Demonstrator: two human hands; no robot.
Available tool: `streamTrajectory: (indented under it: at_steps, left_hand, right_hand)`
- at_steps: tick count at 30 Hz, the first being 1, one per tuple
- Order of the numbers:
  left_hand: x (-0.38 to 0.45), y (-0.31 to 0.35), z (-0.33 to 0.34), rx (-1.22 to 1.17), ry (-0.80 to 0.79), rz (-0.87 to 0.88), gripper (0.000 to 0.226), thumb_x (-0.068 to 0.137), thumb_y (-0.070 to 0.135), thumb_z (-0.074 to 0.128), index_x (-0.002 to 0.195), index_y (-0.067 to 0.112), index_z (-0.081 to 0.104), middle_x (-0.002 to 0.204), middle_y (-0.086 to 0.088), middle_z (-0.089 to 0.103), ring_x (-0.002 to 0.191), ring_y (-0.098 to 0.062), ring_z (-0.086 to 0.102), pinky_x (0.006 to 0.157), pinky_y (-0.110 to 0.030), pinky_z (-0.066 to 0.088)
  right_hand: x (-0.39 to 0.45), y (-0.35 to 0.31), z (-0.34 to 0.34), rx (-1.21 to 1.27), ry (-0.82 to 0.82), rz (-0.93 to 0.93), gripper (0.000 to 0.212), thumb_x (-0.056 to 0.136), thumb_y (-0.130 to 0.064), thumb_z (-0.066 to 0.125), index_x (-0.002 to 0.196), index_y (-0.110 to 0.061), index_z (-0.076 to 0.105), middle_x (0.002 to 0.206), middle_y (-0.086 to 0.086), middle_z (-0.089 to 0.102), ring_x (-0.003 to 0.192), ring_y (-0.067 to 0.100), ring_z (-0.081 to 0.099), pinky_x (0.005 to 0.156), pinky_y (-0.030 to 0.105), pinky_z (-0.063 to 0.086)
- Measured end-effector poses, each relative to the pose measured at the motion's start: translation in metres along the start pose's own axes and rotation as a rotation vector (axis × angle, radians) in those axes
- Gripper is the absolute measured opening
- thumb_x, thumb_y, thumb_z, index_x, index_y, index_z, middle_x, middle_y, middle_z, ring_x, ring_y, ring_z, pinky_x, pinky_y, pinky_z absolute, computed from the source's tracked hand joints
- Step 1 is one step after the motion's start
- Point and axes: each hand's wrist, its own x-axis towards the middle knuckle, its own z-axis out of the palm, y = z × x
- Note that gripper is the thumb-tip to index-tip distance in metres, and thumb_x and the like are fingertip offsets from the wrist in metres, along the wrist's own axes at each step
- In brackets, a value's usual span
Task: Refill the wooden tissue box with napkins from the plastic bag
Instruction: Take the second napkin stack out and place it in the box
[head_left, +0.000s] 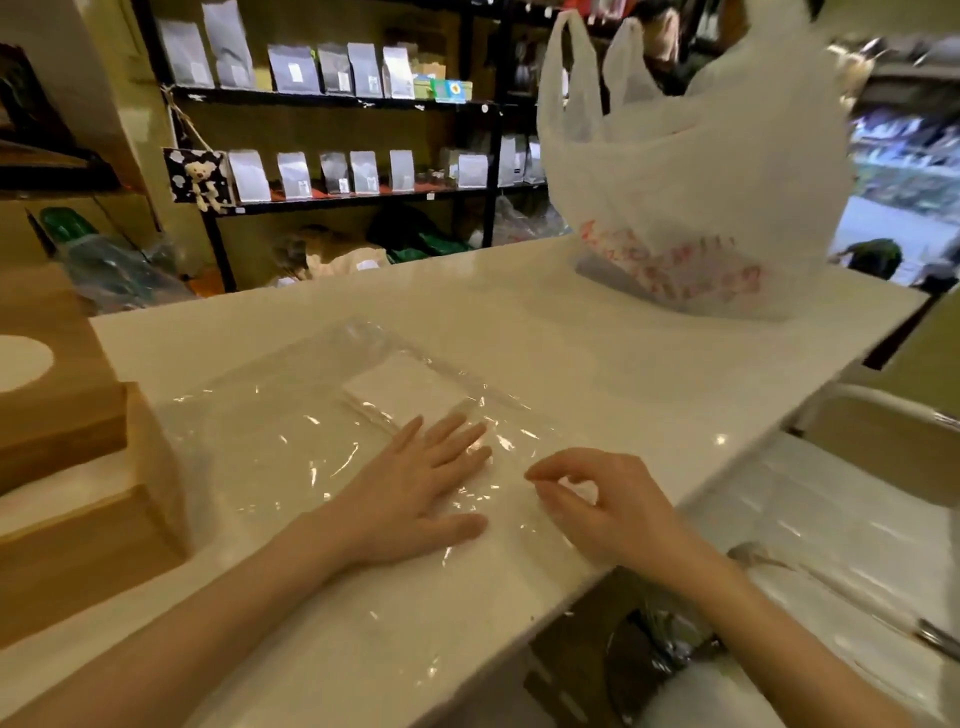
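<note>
White counter (597, 332), black shelves (332, 101) of grey pouches (291, 68), a small teddy bear picture (200, 179).

L hand (415, 488) flat on clear wrap (270, 441) w/ napkins (405, 389); R hand (597, 499) pinching wrap edge

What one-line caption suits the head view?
Left hand flat on clear plastic bag of white napkins; right hand pinching its edge.

Tissue box: light brown wooden box (57, 374) with an oval top opening, at the far left edge.
Napkins: white square stack (408, 389) inside a flat clear plastic bag (291, 431) lying mid-table.
</note>
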Motion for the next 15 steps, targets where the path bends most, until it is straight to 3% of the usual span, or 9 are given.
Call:
streamTrajectory:
  at_steps: [2, 7, 11, 15]
  left_hand:
    - [0.003, -0.001, 0.005, -0.021, 0.026, 0.024, 0.085, 0.07, 0.073, 0.007, 0.143, 0.032, 0.021, 0.154, 0.014, 0.005, 0.14, -0.005, -0.014, 0.113, -0.031, -0.014]
    - [0.005, -0.004, 0.012, -0.043, 0.125, 0.077, 0.077, 0.081, 0.065, -0.002, 0.134, 0.031, 0.042, 0.149, 0.008, 0.032, 0.139, -0.009, 0.001, 0.111, -0.037, -0.006]
    - [0.007, -0.007, 0.007, -0.163, 0.169, 0.027, 0.074, 0.077, 0.066, -0.008, 0.136, 0.041, 0.03, 0.149, 0.019, 0.016, 0.138, 0.006, -0.004, 0.112, -0.022, -0.011]
    - [0.005, -0.006, -0.009, -0.314, 0.251, 0.043, 0.055, 0.082, 0.066, 0.005, 0.131, 0.048, 0.024, 0.147, 0.026, 0.013, 0.138, 0.013, -0.001, 0.112, -0.013, -0.008]
  right_hand:
    - [-0.008, 0.003, 0.007, 0.018, -0.015, -0.068, 0.038, 0.081, -0.045, 0.045, 0.101, -0.023, 0.069, 0.098, -0.013, 0.068, 0.09, 0.001, 0.06, 0.085, 0.021, 0.049]
    - [-0.012, 0.005, 0.028, 0.06, -0.038, -0.147, 0.035, 0.083, -0.036, 0.046, 0.102, -0.019, 0.07, 0.103, -0.003, 0.071, 0.095, 0.005, 0.061, 0.082, 0.018, 0.049]
    - [-0.003, 0.007, 0.038, 0.056, -0.01, -0.217, 0.029, 0.088, -0.025, 0.05, 0.109, -0.018, 0.068, 0.116, 0.0, 0.068, 0.109, 0.004, 0.057, 0.092, 0.016, 0.045]
    - [0.017, 0.002, 0.043, -0.081, -0.081, -0.273, 0.042, 0.095, -0.028, 0.034, 0.136, -0.021, 0.044, 0.147, -0.003, 0.04, 0.137, 0.006, 0.029, 0.113, 0.022, 0.026]
